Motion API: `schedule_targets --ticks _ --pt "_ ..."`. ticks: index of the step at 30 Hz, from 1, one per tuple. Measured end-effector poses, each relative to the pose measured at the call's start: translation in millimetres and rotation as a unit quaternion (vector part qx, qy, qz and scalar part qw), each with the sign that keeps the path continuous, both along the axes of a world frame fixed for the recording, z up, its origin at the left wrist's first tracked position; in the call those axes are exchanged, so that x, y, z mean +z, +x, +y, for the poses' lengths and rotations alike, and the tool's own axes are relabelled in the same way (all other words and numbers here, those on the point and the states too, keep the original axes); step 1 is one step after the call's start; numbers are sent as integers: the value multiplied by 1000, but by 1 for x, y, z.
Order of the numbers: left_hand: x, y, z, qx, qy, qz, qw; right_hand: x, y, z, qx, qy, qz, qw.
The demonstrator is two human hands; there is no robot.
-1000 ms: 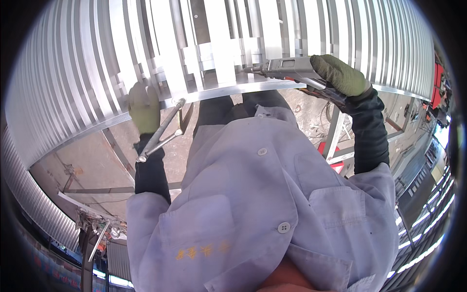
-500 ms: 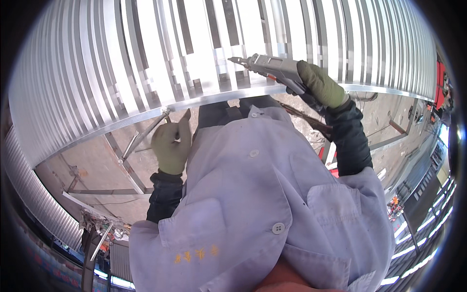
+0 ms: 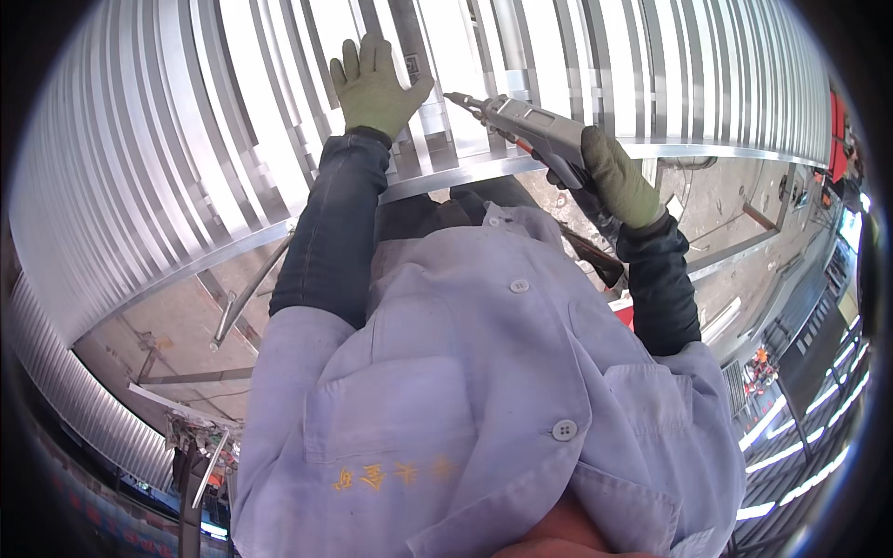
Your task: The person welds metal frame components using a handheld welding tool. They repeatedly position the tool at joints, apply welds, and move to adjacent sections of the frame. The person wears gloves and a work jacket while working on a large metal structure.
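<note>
My left hand (image 3: 379, 93), in a green work glove, lies over the ribbed silver metal panel (image 3: 167, 121) with its fingers spread. It holds nothing. My right hand (image 3: 621, 181), gloved the same way, is wrapped round the rear of a grey power tool (image 3: 538, 126) with a narrow pointed nose and an orange strip. The tool's nose points left across the panel, a short way right of my left thumb. Whether its tip touches the metal I cannot tell.
A pale metal rail (image 3: 233, 249) borders the panel along its near edge. Below it at left, a metal rod (image 3: 249, 296) slants down. Another ribbed sheet (image 3: 93, 418) stands at far left. At far right is a red object (image 3: 839, 139).
My left hand has risen from below the panel's edge onto the panel, its fingers now spread. My right hand and the power tool have shifted slightly nearer to me.
</note>
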State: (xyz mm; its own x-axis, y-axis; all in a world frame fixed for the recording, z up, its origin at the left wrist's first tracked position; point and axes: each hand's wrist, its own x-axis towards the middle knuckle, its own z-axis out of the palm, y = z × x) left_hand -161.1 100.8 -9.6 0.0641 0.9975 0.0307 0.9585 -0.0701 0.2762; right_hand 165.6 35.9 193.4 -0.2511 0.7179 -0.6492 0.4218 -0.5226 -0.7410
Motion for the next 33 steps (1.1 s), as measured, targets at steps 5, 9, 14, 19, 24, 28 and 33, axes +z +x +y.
schedule_targets --ticks 5,9,14,19,24,28,33 --pt "-24 -5 -4 -19 -48 52 997 -9 7 -16 -32 -32 51 998" --pt "-24 -2 -4 -14 -72 72 995 -10 2 -24 -67 -43 73 994" --pt "-29 -1 -2 -15 -75 86 993 -20 3 -31 -86 -73 96 989" --pt "-32 -1 -3 -15 -66 65 996 -18 -3 -30 -88 -67 103 989" --pt "-37 -2 -6 -13 -42 48 998 -12 -3 -25 -74 -70 90 991" --pt "-33 -3 -5 -13 -82 64 994 -5 -9 -25 -84 -83 62 991" --pt "-29 -4 -5 -19 -71 24 997 -10 -7 -31 -85 -68 65 992"
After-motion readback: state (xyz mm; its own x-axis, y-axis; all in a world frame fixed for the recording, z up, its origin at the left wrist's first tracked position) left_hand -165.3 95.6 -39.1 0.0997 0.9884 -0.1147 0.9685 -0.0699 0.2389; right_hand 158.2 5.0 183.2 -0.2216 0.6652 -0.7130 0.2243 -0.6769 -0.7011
